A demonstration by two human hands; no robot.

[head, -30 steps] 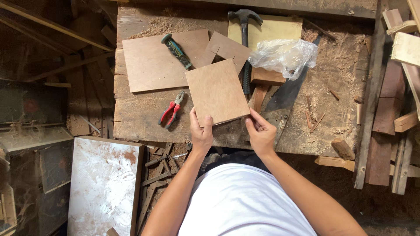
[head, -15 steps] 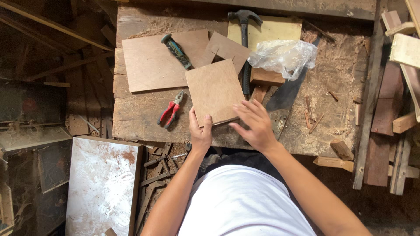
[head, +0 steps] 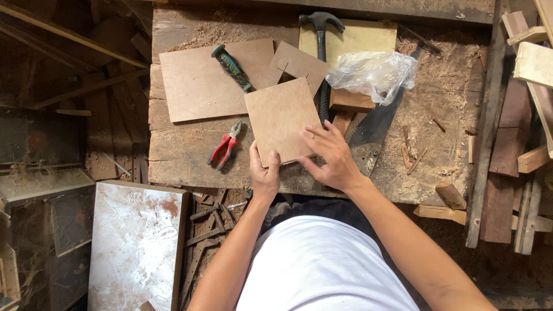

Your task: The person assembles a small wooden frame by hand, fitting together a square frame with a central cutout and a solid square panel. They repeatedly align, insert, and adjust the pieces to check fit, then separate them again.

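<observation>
A small square plywood board (head: 280, 118) lies tilted on the wooden workbench (head: 173, 158). My left hand (head: 264, 175) pinches its near left corner, thumb on top. My right hand (head: 330, 155) rests with spread fingers on the board's near right edge. Red-handled pliers (head: 226, 145) lie just left of the board. A hammer (head: 320, 34) with a black handle and a hand saw (head: 374, 132) lie right behind and beside the board.
A larger plywood sheet (head: 199, 86) with a green-handled tool (head: 231, 67) on it lies at the back left. A crumpled clear plastic bag (head: 374, 72) sits over a wood block (head: 351, 101). Scrap planks (head: 521, 115) pile up at right; a white-dusted panel (head: 135, 242) leans below left.
My right hand has slid from the board's near right corner up onto its right edge, fingers spreading over it. The board has turned slightly. My left hand keeps its hold.
</observation>
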